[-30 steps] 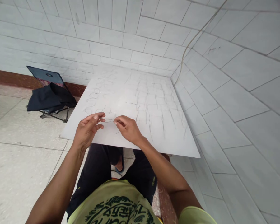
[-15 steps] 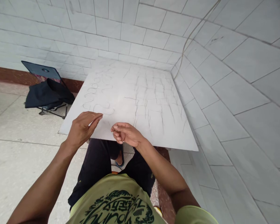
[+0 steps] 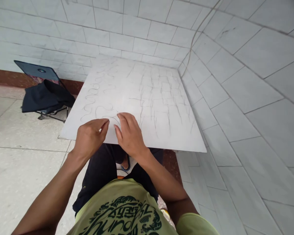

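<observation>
Before me, the white board (image 3: pixel 127 85) bears many thin dark lines that look like hair-like strands; some could be drawn marks. My left hand (image 3: pixel 91 134) is over its near edge, thumb and forefinger pinched together. From that pinch a thin dark strand (image 3: pixel 114 118) arcs rightward to my right hand (image 3: pixel 131 132). The right hand lies palm down at the board's near edge, thumb apart from the forefinger, fingertips by the strand. Curly strands (image 3: pixel 96 86) lie at the left of the board. Straighter, crossing strands (image 3: pixel 170 94) cover its right side.
A folding chair (image 3: pixel 49 74) with dark cloth (image 3: pixel 45 96) on it stands to the left on the stone floor (image 3: pixel 22 169). Tiled walls (image 3: pixel 132 42) rise behind and to the right. A cable (image 3: pixel 192 42) hangs in the corner. My legs are under the board's near edge.
My right hand has turned from palm up to palm down and moved onto the board beside the strand. My left hand stays pinched in nearly the same place. The view has shifted slightly.
</observation>
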The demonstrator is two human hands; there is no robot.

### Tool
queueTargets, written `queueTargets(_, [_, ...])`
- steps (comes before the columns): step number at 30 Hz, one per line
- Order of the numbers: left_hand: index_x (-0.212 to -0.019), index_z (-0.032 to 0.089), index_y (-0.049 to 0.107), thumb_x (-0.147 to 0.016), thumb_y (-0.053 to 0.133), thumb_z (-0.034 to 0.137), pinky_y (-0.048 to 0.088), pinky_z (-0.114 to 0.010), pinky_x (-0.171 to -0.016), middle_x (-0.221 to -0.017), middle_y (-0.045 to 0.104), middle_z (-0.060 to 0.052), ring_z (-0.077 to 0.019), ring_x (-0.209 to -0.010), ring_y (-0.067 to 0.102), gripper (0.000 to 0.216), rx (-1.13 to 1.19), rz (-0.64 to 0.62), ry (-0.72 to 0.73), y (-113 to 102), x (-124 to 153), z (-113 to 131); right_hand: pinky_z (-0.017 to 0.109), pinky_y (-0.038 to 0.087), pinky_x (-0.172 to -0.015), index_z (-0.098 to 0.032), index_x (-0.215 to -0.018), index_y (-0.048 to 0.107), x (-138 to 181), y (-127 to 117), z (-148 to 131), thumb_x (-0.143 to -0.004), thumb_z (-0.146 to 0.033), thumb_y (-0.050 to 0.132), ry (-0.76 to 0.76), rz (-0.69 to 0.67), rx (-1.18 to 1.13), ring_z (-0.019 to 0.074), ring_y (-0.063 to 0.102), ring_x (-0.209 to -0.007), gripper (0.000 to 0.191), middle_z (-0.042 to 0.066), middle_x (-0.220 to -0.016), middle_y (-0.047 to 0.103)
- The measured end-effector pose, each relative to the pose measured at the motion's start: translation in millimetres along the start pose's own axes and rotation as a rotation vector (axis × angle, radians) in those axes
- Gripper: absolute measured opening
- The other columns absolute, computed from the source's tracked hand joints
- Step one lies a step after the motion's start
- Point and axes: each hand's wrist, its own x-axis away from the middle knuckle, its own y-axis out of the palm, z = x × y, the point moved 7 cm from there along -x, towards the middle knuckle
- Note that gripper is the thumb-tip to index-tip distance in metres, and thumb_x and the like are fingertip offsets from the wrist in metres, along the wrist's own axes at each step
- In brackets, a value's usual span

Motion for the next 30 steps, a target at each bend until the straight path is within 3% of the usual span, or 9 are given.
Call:
queueTargets(5, [-0.095,0.022,0.082,-0.092,0.071,0.042,0.056,-0.032,-0.073,-0.081,0.079,-0.004,-0.0223,-0.076,0.073,0.023,0.46,-0.189,-0.302,6.0,-1.5,-18.8,0.043,0.052,-0.091,-0.014,-0.131,0.062,-5.5,24.7,23.1,-0.109,-0.018,0.039,-0.058,-0.15,0.083,0.0253,0.064,-0.094,0.032,0.012,-0.094,0.071])
queueTargets(11, [-0.093,0.017,0.081,-0.082,0.082,0.044,0.057,-0.035,-0.067,-0.07,0.075,-0.007,-0.0199,-0.063,0.068,0.03,0.978,-0.391,-0.575,32.1,6.7,-47.3,0.035,0.049,-0.083,-0.018,-0.112,0.067,3.0,28.6,22.4,-0.108,-0.019,0.04,-0.027,-0.161,-0.03,0.0218,0.064,-0.091,0.027,0.01,-0.096,0.071])
queueTargets(19, [-0.089,0.016,0.08,-0.083,0.083,0.04,0.051,-0.031,-0.062,-0.064,0.07,-0.006,-0.0172,-0.059,0.064,0.025,1.152,-0.446,-0.642,48.1,21.5,-45.3,0.032,0.045,-0.076,-0.019,-0.102,0.063,5.9,37.7,24.8,-0.11,-0.024,0.038,0.066,-0.064,0.005,0.0198,0.063,-0.082,0.026,0.008,-0.088,0.069])
queueTargets(23, [-0.09,0.014,0.08,-0.083,0.083,0.039,0.05,-0.03,-0.061,-0.061,0.069,-0.006,-0.0173,-0.057,0.063,0.026,1.21,-0.51,-0.645,51.2,23.1,-38.3,0.033,0.048,-0.077,-0.019,-0.106,0.062,8.5,35.1,21.5,-0.11,-0.023,0.036,0.016,0.005,0.007,0.0203,0.063,-0.082,0.026,0.008,-0.086,0.067])
queueTargets(30, [-0.077,0.014,0.075,-0.088,0.076,0.049,0.053,-0.034,-0.066,-0.06,0.067,-0.007,-0.018,-0.058,0.064,0.037,1.329,-0.595,-0.713,59.4,23.0,-26.0,0.037,0.048,-0.073,-0.02,-0.11,0.063,12.6,28.9,16.0,-0.11,-0.023,0.037,-0.135,-0.013,0.049,0.0217,0.06,-0.076,0.026,0.007,-0.078,0.064])
